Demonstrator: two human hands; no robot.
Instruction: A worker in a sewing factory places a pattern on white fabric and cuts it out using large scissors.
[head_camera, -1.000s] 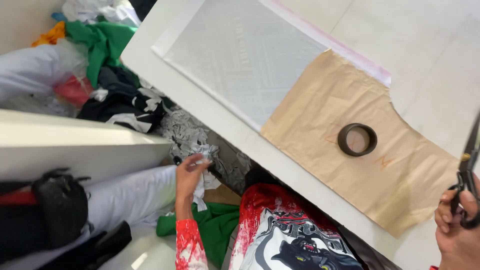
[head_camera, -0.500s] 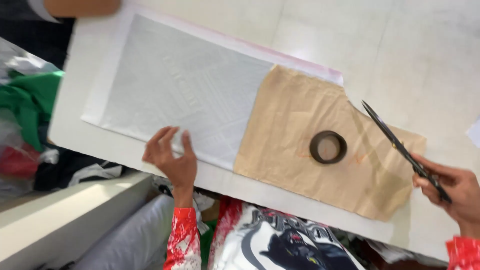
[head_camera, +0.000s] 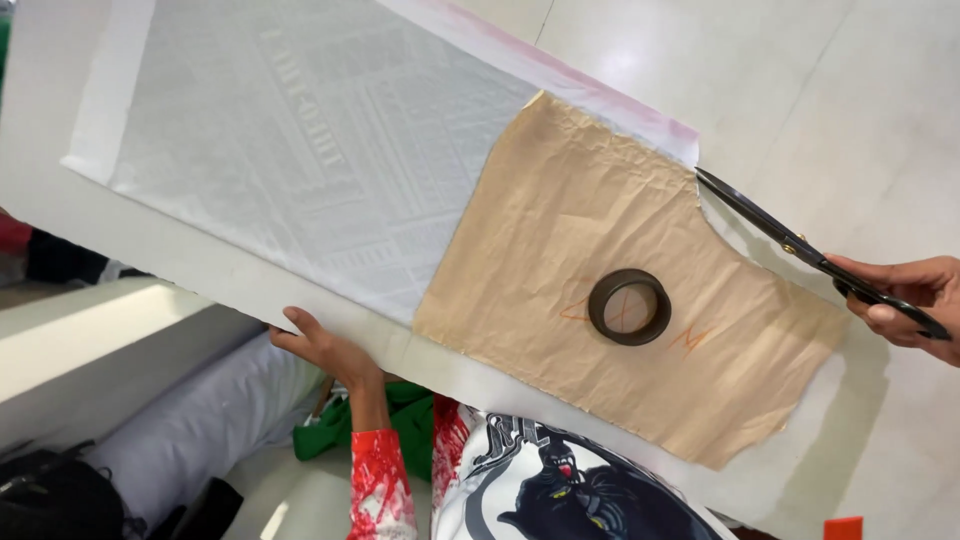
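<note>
Brown paper pattern (head_camera: 600, 300) lies on white fabric (head_camera: 300, 150), weighted by tape roll (head_camera: 629, 306). Right hand (head_camera: 910, 300) grips black scissors (head_camera: 800, 245), tips at pattern's upper edge; no cut visible yet. Left hand (head_camera: 325, 348) loosely curled at table edge (head_camera: 200, 265), holding nothing.

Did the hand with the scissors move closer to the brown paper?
Yes. The right hand brought the scissors in, so the tips now reach the brown paper edge, judged against the ring on it.
</note>
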